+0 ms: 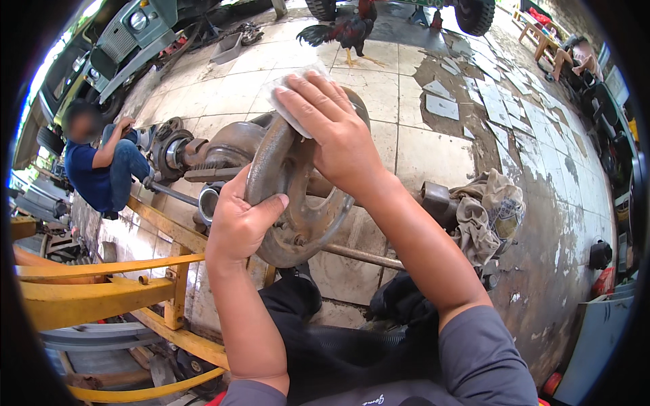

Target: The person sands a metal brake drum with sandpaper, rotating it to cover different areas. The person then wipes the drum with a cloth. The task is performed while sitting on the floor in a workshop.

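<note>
A round, worn metal drum (315, 233), probably a brake drum, is held tilted in front of me. My left hand (238, 227) is closed on its near left rim, the thumb lying over the edge. At the top of the rim, my right hand (325, 125) presses a pale grey folded sheet (310, 84), which looks like sandpaper, flat against the metal. The fingers of that hand lie together over the sheet. Behind the drum lies a heavy axle housing (233, 143), partly hidden by the drum and my left hand.
Yellow metal frame (101, 292) stands at left. A person (101, 159) crouches beyond the axle parts. A rooster (347, 35) stands ahead on the tiles. Grey rags (482, 213) lie by the axle's right end. Broken floor tiles (441, 107) spread to the right; vehicles stand at the back.
</note>
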Tool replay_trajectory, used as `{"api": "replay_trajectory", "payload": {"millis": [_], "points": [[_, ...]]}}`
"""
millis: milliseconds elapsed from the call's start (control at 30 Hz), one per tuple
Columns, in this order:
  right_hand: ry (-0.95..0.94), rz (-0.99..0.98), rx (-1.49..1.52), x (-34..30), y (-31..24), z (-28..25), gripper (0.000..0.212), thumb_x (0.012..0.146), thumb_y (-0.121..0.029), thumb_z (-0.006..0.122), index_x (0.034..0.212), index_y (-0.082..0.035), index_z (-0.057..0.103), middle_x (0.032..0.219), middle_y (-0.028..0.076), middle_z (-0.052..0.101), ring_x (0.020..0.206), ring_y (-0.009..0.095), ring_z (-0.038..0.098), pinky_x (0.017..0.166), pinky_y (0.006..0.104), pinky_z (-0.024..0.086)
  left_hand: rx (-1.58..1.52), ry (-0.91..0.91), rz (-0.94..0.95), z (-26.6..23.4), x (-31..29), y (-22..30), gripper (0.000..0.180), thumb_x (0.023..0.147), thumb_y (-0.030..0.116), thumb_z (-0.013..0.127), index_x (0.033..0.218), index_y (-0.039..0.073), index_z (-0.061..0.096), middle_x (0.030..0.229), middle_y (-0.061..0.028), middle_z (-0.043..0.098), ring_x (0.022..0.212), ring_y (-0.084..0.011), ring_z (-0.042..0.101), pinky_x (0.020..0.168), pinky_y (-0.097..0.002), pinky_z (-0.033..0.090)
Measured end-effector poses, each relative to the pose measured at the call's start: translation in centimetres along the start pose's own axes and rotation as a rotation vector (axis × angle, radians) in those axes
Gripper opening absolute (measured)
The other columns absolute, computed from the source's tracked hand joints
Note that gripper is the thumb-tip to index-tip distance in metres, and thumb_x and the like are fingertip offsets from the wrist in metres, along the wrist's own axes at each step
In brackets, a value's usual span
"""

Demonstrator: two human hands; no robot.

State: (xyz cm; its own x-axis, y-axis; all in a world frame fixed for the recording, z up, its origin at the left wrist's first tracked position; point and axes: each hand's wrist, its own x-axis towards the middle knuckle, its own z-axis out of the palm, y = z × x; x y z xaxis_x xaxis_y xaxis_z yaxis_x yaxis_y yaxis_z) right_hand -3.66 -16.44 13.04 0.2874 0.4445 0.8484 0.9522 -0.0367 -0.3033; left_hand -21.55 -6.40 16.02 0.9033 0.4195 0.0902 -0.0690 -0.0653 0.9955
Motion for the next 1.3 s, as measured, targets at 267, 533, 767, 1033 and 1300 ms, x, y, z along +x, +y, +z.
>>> {"api": "replay_trajectory", "payload": {"millis": [267, 533, 767, 1033, 1300], "points": [[-0.033, 0.034, 0.046, 0.4, 0.7, -0.3, 0.071, 0.073, 0.014, 0.057, 0.139, -0.011, 0.057, 0.145, 0.015, 0.053, 0.137, 0.037, 0.046, 0.117, 0.0468, 0.036, 0.008, 0.02, -0.006, 0.0, 0.0, 0.3, 0.044, 0.087, -0.004, 0.063, 0.13, -0.007, 0.057, 0.115, -0.0085, 0.068, 0.102, -0.013, 0.062, 0.093, -0.0285, 0.048], [-0.036, 0.206, 0.124, -0.4, 2.4, -0.6, 0.068, 0.075, 0.013, 0.052, 0.139, -0.009, 0.056, 0.142, 0.018, 0.055, 0.137, 0.038, 0.046, 0.117, 0.0479, 0.035, 0.016, 0.04, 0.007, 0.0, 0.0, 0.1, 0.042, 0.086, -0.002, 0.065, 0.127, -0.006, 0.058, 0.111, -0.008, 0.069, 0.101, -0.0129, 0.063, 0.092, -0.0283, 0.048], [0.075, 0.356, 0.131, -0.8, 3.8, 0.2, 0.071, 0.071, 0.011, 0.057, 0.14, -0.008, 0.054, 0.144, 0.02, 0.052, 0.136, 0.04, 0.046, 0.115, 0.0489, 0.036, 0.009, 0.05, -0.009, 0.4, 0.6, 0.4, 0.044, 0.084, -0.002, 0.065, 0.127, -0.006, 0.058, 0.112, -0.0085, 0.069, 0.101, -0.014, 0.063, 0.093, -0.0283, 0.047], [0.139, 0.413, 0.156, -2.1, 5.1, 0.5, 0.07, 0.074, 0.015, 0.046, 0.14, -0.005, 0.054, 0.142, 0.022, 0.054, 0.13, 0.035, 0.054, 0.111, 0.0388, 0.042, 0.01, 0.1, -0.009, 0.2, 0.1, 0.1, 0.047, 0.083, -0.002, 0.065, 0.129, -0.006, 0.057, 0.114, -0.009, 0.068, 0.102, -0.0159, 0.063, 0.094, -0.0284, 0.047], [0.033, 0.265, 0.138, -2.7, 6.5, -0.5, 0.075, 0.073, 0.013, 0.047, 0.144, -0.009, 0.051, 0.136, 0.022, 0.059, 0.128, 0.034, 0.056, 0.108, 0.0392, 0.045, 0.032, 0.062, 0.031, 0.1, 0.2, 0.1, 0.047, 0.083, 0.001, 0.068, 0.128, -0.005, 0.057, 0.115, -0.0094, 0.068, 0.103, -0.016, 0.063, 0.095, -0.0287, 0.046]]}}
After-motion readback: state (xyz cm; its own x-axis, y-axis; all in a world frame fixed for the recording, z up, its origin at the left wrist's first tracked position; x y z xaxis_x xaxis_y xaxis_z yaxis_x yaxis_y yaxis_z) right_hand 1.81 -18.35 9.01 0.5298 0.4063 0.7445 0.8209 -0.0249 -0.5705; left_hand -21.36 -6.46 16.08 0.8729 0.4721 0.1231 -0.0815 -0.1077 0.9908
